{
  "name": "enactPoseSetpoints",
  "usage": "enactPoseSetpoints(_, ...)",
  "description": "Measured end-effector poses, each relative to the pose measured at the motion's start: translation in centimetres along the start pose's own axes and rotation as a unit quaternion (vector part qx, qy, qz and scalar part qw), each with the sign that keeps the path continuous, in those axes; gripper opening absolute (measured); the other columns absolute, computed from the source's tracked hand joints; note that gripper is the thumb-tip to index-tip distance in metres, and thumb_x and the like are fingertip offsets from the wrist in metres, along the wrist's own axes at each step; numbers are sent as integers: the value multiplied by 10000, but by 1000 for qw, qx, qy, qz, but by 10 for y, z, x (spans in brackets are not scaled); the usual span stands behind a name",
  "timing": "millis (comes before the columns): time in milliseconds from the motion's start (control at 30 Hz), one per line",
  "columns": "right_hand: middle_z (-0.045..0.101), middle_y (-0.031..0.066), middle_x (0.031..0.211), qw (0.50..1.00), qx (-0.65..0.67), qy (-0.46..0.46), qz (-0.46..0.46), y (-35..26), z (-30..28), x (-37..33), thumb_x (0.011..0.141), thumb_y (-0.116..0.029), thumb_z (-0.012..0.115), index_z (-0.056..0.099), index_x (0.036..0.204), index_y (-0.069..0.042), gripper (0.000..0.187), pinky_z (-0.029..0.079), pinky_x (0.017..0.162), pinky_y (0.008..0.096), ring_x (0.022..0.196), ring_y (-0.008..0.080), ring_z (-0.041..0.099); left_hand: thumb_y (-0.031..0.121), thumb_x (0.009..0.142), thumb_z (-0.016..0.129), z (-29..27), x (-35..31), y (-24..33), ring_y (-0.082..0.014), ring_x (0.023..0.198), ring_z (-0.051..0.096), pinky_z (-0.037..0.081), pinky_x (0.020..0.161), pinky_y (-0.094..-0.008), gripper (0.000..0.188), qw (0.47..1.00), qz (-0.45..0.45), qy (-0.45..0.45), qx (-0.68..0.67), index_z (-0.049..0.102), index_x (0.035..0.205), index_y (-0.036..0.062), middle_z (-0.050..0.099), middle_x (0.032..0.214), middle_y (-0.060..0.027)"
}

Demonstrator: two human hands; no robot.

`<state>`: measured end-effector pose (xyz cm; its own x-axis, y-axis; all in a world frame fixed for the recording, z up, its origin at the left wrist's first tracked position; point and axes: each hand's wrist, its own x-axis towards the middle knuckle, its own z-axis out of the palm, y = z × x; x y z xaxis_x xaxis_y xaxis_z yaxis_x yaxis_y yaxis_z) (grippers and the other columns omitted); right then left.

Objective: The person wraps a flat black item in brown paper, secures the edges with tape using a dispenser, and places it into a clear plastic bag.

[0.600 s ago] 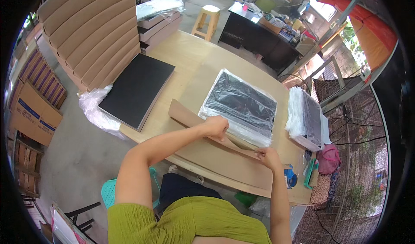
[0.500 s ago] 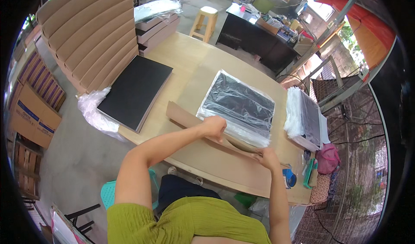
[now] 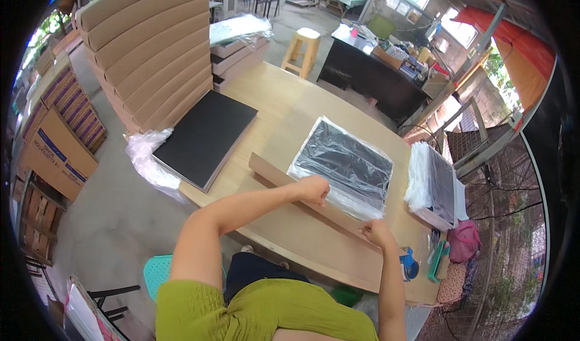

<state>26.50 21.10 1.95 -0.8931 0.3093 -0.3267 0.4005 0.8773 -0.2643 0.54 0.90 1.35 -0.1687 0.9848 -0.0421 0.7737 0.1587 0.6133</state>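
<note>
A large sheet of brown wrapping paper [image 3: 314, 244] lies over the near side of the table, with a long strip along its far edge folded up. My left hand [image 3: 314, 190] is closed on that folded edge, near its middle. Farther right, my right hand [image 3: 377, 233] pinches the same edge between thumb and fingers. Just beyond the fold rests a flat black stack wrapped in clear plastic [image 3: 344, 163], its near side close to both hands. The fingertips of each hand are partly hidden.
A black-topped stack [image 3: 208, 138] lies left on the table [image 3: 284, 93], before a tall pile of brown packets [image 3: 151, 51]. At right are another plastic-wrapped stack [image 3: 432, 184], a blue tape dispenser [image 3: 409, 264], a green-handled brush [image 3: 436, 261] and a pink bag [image 3: 464, 241].
The paper edge bowed up between my hands earlier; now it runs straighter. Both hands still hold it, slightly higher off the fold. The whole view has shifted a little.
</note>
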Motion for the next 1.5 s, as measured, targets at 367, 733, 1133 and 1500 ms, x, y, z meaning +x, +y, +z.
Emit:
enactPoseSetpoints(367, 720, 136, 1049, 987, 74, 122, -77, -20, 42, -48, 853, -82, 604, 735, 1143, -186, 335, 540, 836, 421, 902, 335, 698, 219, 869, 648, 27, -71, -11, -389, 805, 674, 523, 686, -507, 187, 977, 51, -101, 181, 623, 985, 75, 689, 869, -171)
enactPoseSetpoints(733, 708, 105, 1146, 985, 4, 146, -94, -31, 70, -104, 848, -76, 574, 691, 1195, -154, 374, 556, 848, 403, 1015, 294, 691, 79, 883, 524, 59, -128, 24, -377, 795, 685, 553, 683, -482, 132, 982, 74, 7, 176, 608, 945, -2, 669, 835, -190)
enactPoseSetpoints(1133, 721, 117, 1034, 992, 47, 62, -96, -81, 34, -168, 863, -81, 555, 689, 1167, -154, 340, 541, 799, 422, 931, 317, 691, 193, 836, 647, -9, -167, 78, -365, 880, 691, 547, 757, -460, 199, 978, 10, -197, 73, 745, 968, 81, 717, 885, -170)
enactPoseSetpoints(1500, 681, 147, 814, 990, 20, 115, -76, 27, -20, 71, 708, -297, 828, 714, 892, -72, 312, 513, 741, 456, 816, 337, 659, 264, 813, 743, 29, -10, 23, -322, 1393, 390, 220, 1107, -691, 677, 946, -58, 255, 193, 478, 1429, 173, 430, 1493, -111)
